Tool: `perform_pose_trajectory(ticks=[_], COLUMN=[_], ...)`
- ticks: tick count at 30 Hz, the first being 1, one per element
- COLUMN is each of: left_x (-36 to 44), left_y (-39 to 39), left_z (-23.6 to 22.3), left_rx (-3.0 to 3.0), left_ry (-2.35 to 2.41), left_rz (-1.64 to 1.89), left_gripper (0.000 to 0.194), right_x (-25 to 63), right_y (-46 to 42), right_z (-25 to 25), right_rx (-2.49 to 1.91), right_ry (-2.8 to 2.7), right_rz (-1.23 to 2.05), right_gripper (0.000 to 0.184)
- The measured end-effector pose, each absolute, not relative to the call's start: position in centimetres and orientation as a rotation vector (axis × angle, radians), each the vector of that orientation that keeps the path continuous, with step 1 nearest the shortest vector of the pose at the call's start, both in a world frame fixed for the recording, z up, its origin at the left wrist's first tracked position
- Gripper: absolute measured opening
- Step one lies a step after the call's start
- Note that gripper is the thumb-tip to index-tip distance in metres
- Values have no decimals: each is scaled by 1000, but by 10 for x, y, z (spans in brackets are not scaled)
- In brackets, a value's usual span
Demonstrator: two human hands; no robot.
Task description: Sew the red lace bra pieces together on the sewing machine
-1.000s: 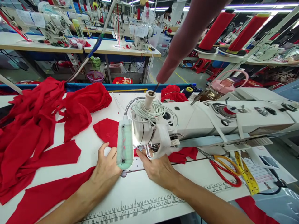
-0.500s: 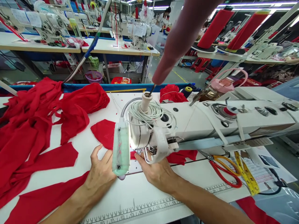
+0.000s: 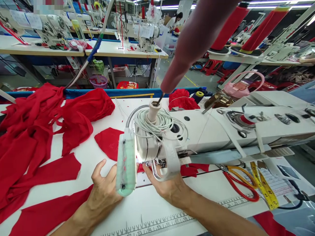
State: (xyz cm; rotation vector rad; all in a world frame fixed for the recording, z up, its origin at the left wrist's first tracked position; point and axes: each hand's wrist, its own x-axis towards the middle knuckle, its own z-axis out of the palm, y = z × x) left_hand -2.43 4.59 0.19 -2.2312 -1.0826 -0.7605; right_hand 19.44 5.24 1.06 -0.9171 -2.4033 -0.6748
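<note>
A strip of red fabric [image 3: 140, 168] lies under the presser foot [image 3: 148, 163] of a white sewing machine [image 3: 150, 147]. Close to the foot, my right hand [image 3: 169, 190] is closed on this strip, its thumb stretched toward the needle area; the machine's white guard hides some fingers. The strip shows again right of that hand. My left hand [image 3: 104, 185] rests on the table left of the foot, its visible fingers apart, the others covered by a greenish lamp [image 3: 126, 164]. Just beyond it lies a red fabric piece [image 3: 108, 142].
Red fabric pieces [image 3: 27, 137] are heaped at left. To the right lie red-and-orange scissors [image 3: 242, 183] and a yellow tape measure [image 3: 264, 186]. A pinkish hanging rod [image 3: 182, 55] crosses above the machine. Behind stand a fabric bundle [image 3: 180, 99] and a pink-lidded bottle [image 3: 236, 90].
My left hand has shifted slightly left and down, its fingers a little farther from the red piece beyond. My right hand stays by the presser foot. The view has moved slightly.
</note>
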Motion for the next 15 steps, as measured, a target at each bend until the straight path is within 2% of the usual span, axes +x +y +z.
perform_pose_trajectory(ticks=[10,15], left_x=[-28,-33], left_y=[43,43], left_z=[-11,-14], left_rx=[-2353,-2398], left_ry=[-1161,-1179], left_rz=[-685,-712], left_gripper=[18,22], right_x=[195,194], right_y=[53,50], right_z=[8,7], right_rx=[-1070,-1110], right_ry=[-2506,-2497], right_rz=[-556,-547], right_gripper=[43,52])
